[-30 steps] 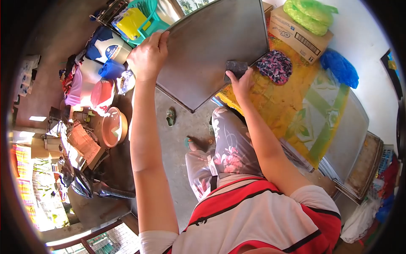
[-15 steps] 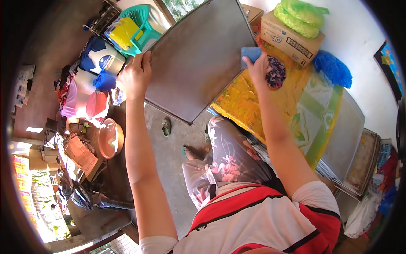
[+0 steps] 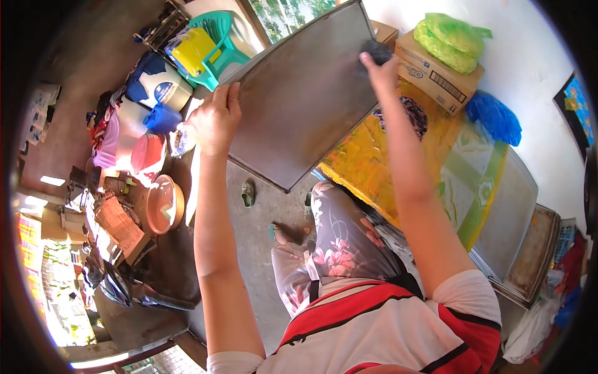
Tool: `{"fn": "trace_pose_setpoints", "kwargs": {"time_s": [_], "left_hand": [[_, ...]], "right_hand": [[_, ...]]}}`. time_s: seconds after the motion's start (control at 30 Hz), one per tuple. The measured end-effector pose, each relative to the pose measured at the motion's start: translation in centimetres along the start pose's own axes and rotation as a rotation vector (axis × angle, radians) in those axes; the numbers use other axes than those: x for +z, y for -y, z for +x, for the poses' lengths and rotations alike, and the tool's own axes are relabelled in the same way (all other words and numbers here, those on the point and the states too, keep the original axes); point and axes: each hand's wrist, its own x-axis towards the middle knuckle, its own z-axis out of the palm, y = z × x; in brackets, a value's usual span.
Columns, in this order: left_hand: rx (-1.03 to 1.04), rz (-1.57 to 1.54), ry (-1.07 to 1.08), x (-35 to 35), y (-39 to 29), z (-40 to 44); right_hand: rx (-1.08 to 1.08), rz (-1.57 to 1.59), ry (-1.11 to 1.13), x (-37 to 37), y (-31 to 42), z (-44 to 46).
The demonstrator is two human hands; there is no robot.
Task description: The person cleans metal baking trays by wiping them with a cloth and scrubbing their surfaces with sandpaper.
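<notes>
A large grey metal tray (image 3: 305, 103) with a thin rim is held up and tilted in front of me. My left hand (image 3: 216, 118) is closed on its left edge, thumb and fingers gripping the rim. At the upper right edge of the tray, my right hand (image 3: 382, 73) is closed on a dark sponge-like pad (image 3: 376, 51), pressed against or just over the surface. The pad is partly hidden by the fingers. Behind my right forearm, a dark patterned cloth bundle (image 3: 411, 117) lies on the yellow-covered table (image 3: 355, 154).
A cardboard box (image 3: 436, 75) carrying a green bag (image 3: 450, 40) stands beside a blue plastic bag (image 3: 493, 118). More metal trays (image 3: 529, 249) are stacked at right. To the left are a green chair (image 3: 218, 59), a blue-white container (image 3: 159, 84) and an orange basin (image 3: 165, 204).
My right hand has moved up along the tray's right side with the pad, whose blue face no longer shows. The view has shifted slightly; my left hand keeps its grip.
</notes>
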Motion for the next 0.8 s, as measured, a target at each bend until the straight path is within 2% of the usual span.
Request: {"fn": "trace_pose_setpoints", "kwargs": {"time_s": [0.07,0.13,0.17,0.23,0.33,0.37,0.47,0.53,0.63,0.73,0.77,0.8], "left_hand": [[-0.007,-0.008,0.004,-0.7,-0.5,0.0],[-0.02,-0.026,0.022,-0.8,-1.0,0.3],[-0.055,-0.044,0.082,-1.3,-1.2,0.5],[-0.066,-0.133,0.12,-1.9,-1.4,0.9],[-0.118,-0.153,0.209,-2.0,-2.0,1.4],[-0.127,-0.126,0.228,-1.6,-2.0,1.5],[-0.183,-0.076,0.308,-1.2,-1.7,1.6],[-0.188,-0.108,0.32,-1.2,-1.1,1.6],[-0.177,-0.1,0.401,-2.4,-1.6,1.8],[-0.208,-0.158,0.437,-3.4,-1.9,2.5],[-0.227,-0.19,0.471,-3.6,-1.9,2.7],[-0.246,-0.22,0.501,-3.7,-1.9,3.0]], "right_hand": [[-0.046,0.106,0.025,0.0,-0.9,3.1],[-0.152,-0.083,0.036,-0.1,2.5,1.8],[-0.185,-0.038,0.128,0.1,4.3,0.2],[-0.255,-0.024,0.263,0.4,8.6,-5.3],[-0.497,-0.203,0.187,0.5,12.3,-13.5],[-0.596,-0.288,0.178,0.6,12.3,-16.6],[-0.891,-0.319,0.375,1.3,8.9,-24.5],[-0.859,-0.239,0.358,1.4,7.6,-25.8],[-0.552,-0.214,0.107,1.1,11.4,-22.7],[-0.575,-0.219,0.131,1.3,13.5,-22.8],[-0.606,-0.27,0.299,0.9,13.4,-24.3],[-0.646,-0.268,0.345,0.9,12.3,-25.3]]}}
